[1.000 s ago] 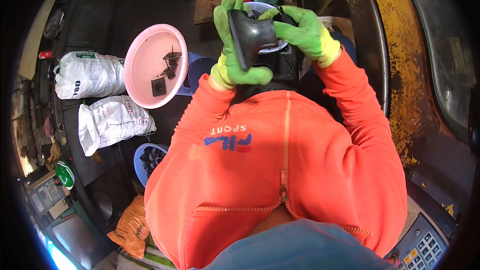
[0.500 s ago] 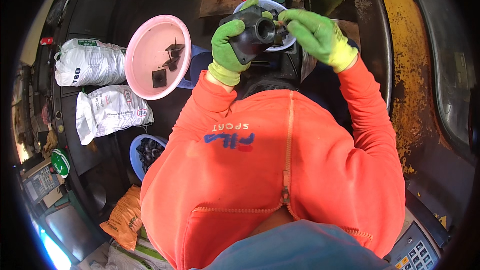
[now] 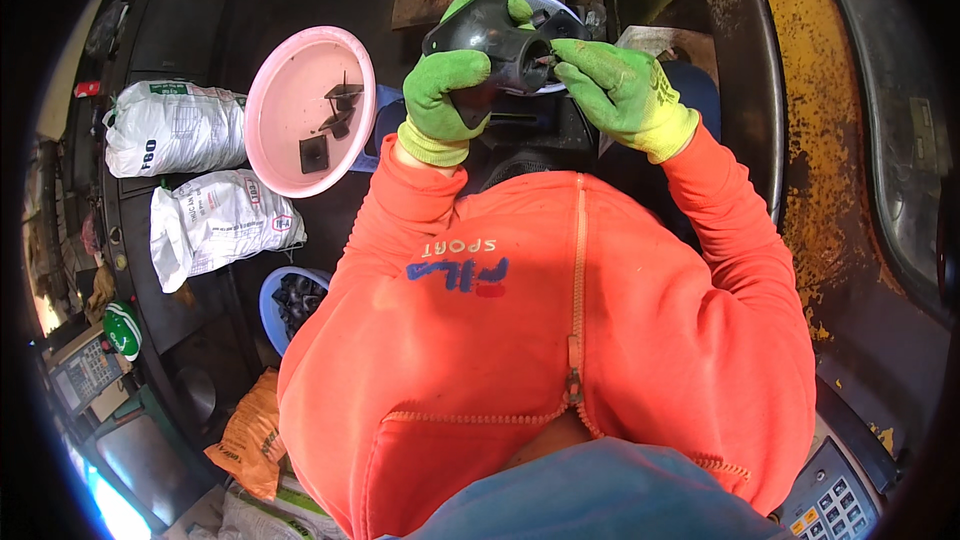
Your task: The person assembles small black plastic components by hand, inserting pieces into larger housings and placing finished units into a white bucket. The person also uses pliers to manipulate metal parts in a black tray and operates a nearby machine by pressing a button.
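My left hand [image 3: 442, 95], in a green and yellow glove, grips a black flanged part [image 3: 488, 32] with a round, hollow neck. Its fingers wrap the flange, and the neck points right. At the mouth of that neck is my gloved right hand [image 3: 612, 85], with thumb and fingers pinched together. Whatever sits between those fingertips is too small to make out. Directly behind the part, a pale blue basin [image 3: 530, 0] with dark pieces in it is partly hidden by my hands.
Left of my hands is a pink basin [image 3: 256, 125] holding several black flanged pieces [image 3: 314, 153]. White sacks [image 3: 180, 128] lie farther left, above a blue basin [image 3: 268, 312] of black parts. A rusty yellow machine panel [image 3: 795, 140] stands at the right.
The black part has turned so its neck faces right instead of toward me. My right hand has come down and left, its fingertips now at the neck's mouth.
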A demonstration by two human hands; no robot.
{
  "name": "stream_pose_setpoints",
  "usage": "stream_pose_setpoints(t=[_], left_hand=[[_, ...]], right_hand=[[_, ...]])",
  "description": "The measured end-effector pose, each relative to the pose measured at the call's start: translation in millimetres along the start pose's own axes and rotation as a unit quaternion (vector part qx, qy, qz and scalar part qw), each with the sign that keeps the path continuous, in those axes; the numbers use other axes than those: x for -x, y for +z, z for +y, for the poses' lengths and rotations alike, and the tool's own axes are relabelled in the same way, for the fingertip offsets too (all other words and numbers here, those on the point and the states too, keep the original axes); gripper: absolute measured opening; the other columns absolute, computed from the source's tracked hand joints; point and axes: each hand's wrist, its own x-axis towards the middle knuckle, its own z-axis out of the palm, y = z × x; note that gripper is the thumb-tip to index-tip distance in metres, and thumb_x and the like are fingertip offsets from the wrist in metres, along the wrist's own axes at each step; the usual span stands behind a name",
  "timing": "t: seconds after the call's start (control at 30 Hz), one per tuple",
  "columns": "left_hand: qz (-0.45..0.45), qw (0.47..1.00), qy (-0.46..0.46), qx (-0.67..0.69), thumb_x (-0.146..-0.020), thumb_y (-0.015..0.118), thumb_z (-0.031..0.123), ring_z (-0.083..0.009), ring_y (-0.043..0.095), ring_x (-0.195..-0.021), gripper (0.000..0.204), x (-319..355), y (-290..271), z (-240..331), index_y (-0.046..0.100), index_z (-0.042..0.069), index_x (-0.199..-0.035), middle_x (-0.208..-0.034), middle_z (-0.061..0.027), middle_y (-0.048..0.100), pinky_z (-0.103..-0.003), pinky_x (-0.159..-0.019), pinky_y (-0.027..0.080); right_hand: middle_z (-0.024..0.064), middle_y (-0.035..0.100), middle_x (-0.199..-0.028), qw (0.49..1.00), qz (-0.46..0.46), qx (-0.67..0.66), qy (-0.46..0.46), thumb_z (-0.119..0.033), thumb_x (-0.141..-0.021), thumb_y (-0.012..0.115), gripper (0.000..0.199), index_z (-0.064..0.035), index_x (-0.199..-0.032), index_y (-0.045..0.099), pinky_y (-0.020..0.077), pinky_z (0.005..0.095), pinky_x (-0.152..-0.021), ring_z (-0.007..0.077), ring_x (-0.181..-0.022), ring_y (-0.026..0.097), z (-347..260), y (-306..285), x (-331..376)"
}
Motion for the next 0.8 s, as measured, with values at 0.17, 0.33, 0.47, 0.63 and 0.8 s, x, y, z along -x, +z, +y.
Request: stream_pose_setpoints(t=[0.17, 0.33, 0.47, 0.63, 0.8], left_hand=[[-0.008, 1.0, 0.026, -0.005, -0.063, 0.061, 0.022, -0.0344, 0.059, -0.105, 0.089, -0.8, -0.1, 2.1, 0.032, -0.004, -0.143, -0.122, -0.0222, 0.053, -0.043, -0.09, 0.052], [-0.087, 0.993, 0.076, 0.025, -0.068, 0.07, 0.012, -0.0248, 0.056, -0.111, 0.089, -6.4, -4.6, -1.6, 0.031, 0.0, -0.146, -0.125, -0.0144, 0.052, -0.036, -0.098, 0.046], [-0.057, 0.991, 0.116, -0.011, -0.065, 0.067, 0.021, -0.0327, 0.057, -0.108, 0.09, -5.4, -2.5, -9.1, 0.031, 0.005, -0.146, -0.123, -0.0172, 0.05, -0.043, -0.09, 0.051], [-0.062, 0.983, 0.154, -0.085, -0.067, 0.073, 0.025, -0.031, 0.055, -0.111, 0.091, -3.3, -1.5, -10.2, 0.032, 0.01, -0.146, -0.125, -0.0155, 0.049, -0.042, -0.092, 0.049], [-0.102, 0.975, 0.173, -0.093, -0.068, 0.077, 0.024, -0.0304, 0.053, -0.113, 0.09, -8.5, -6.5, -9.5, 0.032, 0.01, -0.145, -0.124, -0.0144, 0.049, -0.042, -0.095, 0.047]], right_hand=[[0.0157, 0.067, -0.1, 0.999, 0.008, 0.027, -0.047, -0.01, -0.089, 0.062, 0.022, 0.0028, -0.107, 0.063, 0.0552, 0.0358, -0.067, 0.0317, -0.081, 0.067, -6.7, 4.2, 5.1], [0.0162, 0.065, -0.105, 0.999, -0.002, -0.036, 0.018, -0.009, -0.09, 0.06, 0.022, 0.0046, -0.108, 0.061, 0.0541, 0.0359, -0.071, 0.0323, -0.086, 0.065, -14.8, 7.7, 6.3], [0.0159, 0.064, -0.104, 0.992, 0.0, -0.103, 0.071, -0.009, -0.092, 0.057, 0.022, 0.004, -0.11, 0.06, 0.0523, 0.0351, -0.076, 0.0323, -0.09, 0.064, -20.0, 11.1, 8.8], [0.0154, 0.064, -0.102, 0.972, 0.018, -0.18, 0.151, -0.01, -0.094, 0.055, 0.022, 0.0014, -0.112, 0.06, 0.0498, 0.0329, -0.078, 0.0281, -0.09, 0.063, -27.8, 14.4, 10.2], [0.0134, 0.064, -0.101, 0.938, 0.009, -0.269, 0.22, -0.012, -0.096, 0.053, 0.021, 0.0008, -0.112, 0.06, 0.0487, 0.0307, -0.079, 0.0233, -0.088, 0.061, -34.0, 14.3, 12.9]])
